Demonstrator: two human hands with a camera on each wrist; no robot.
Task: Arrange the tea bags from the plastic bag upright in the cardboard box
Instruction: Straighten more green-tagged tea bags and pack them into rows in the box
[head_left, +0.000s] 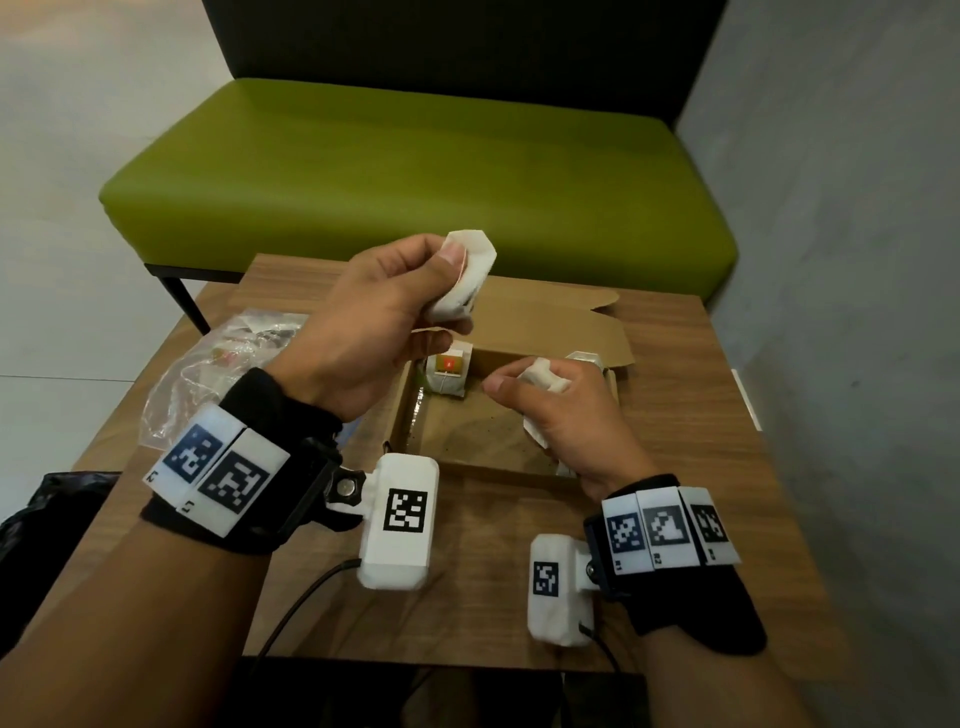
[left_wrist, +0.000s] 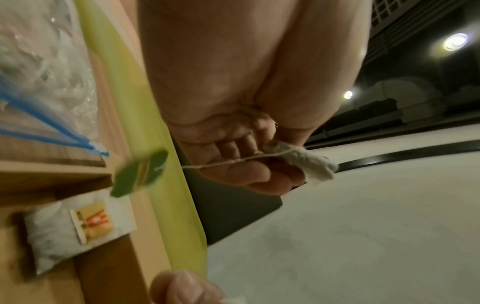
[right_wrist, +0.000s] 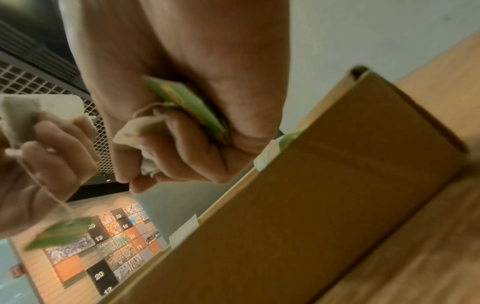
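My left hand (head_left: 415, 291) is raised above the open cardboard box (head_left: 410, 395) and pinches a white tea bag (head_left: 467, 275). Its string and green tag (left_wrist: 140, 172) dangle below the fingers. My right hand (head_left: 550, 400) hovers over the box's right side, gripping another tea bag (head_left: 543, 376) with its green tag (right_wrist: 187, 105) tucked in the palm. One tea bag with an orange tag (head_left: 448, 375) stands upright in the box's far left corner. Another tea bag (head_left: 584, 358) stands at the far right corner. The clear plastic bag (head_left: 218, 364) lies left of the box.
The box sits on a small wooden table (head_left: 675, 467) with its lid flap (head_left: 561, 322) folded back. A green bench (head_left: 415, 171) stands behind the table and a grey wall (head_left: 841, 208) is on the right. A black bag (head_left: 47, 525) lies at the lower left.
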